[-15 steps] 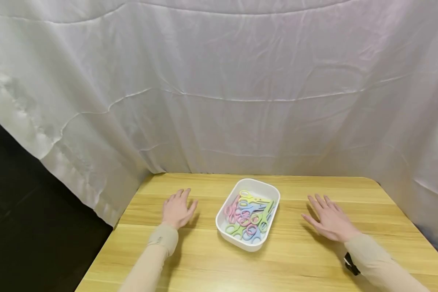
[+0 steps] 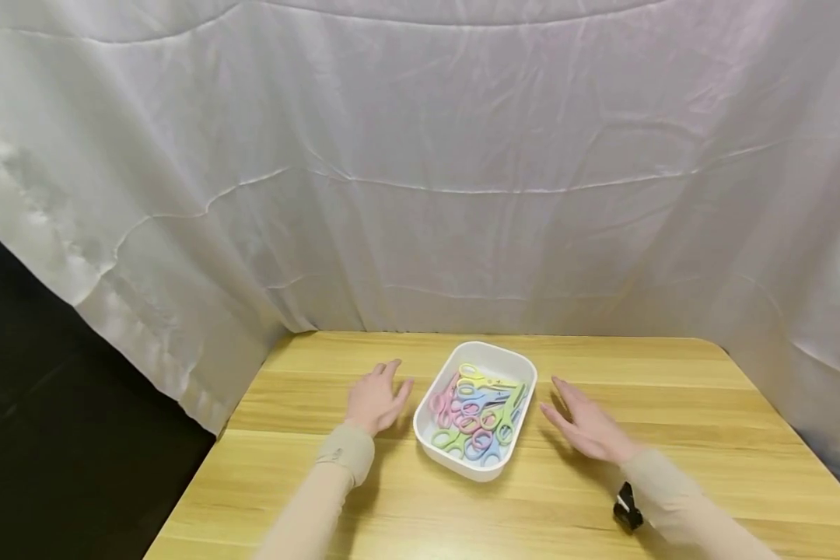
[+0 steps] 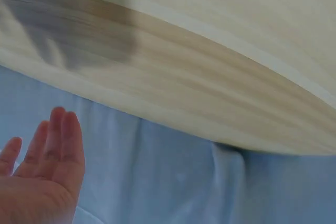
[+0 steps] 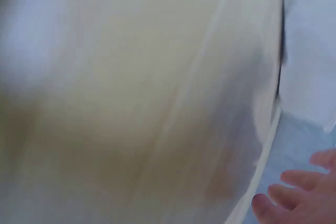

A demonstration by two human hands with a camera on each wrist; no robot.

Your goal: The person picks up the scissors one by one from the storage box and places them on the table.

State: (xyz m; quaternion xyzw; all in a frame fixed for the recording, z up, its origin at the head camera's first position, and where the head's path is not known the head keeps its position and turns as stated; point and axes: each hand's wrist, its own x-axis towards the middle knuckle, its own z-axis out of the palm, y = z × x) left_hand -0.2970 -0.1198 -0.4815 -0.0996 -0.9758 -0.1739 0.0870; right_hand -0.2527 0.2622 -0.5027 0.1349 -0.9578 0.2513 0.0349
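In the head view a white plastic tub (image 2: pixel 442 459) stands on the wooden table, holding several small scissors (image 2: pixel 486 420) in pink, blue, green and yellow, piled together. Just left of the tub is my left hand (image 2: pixel 378 400), fingers extended and holding nothing. On the opposite side my right hand (image 2: pixel 591 424) hovers near the rim, its fingers straight and also holding nothing. Neither hand touches the tub. Each wrist view shows its own hand, the left hand (image 3: pixel 44 171) and the right hand (image 4: pixel 302 192), with fingers loosely spread; the tub is outside both.
The light wooden table (image 2: pixel 266 467) ends at a grey curtain (image 2: pixel 462 233) hanging behind it and along the sides. Dark fabric (image 2: pixel 63 435) lies past the left edge. A black device (image 2: pixel 627 507) is strapped under the right wrist.
Both hands have moved inward toward the tub, the left one rightward and the right one leftward. The tub and its scissors have stayed in place.
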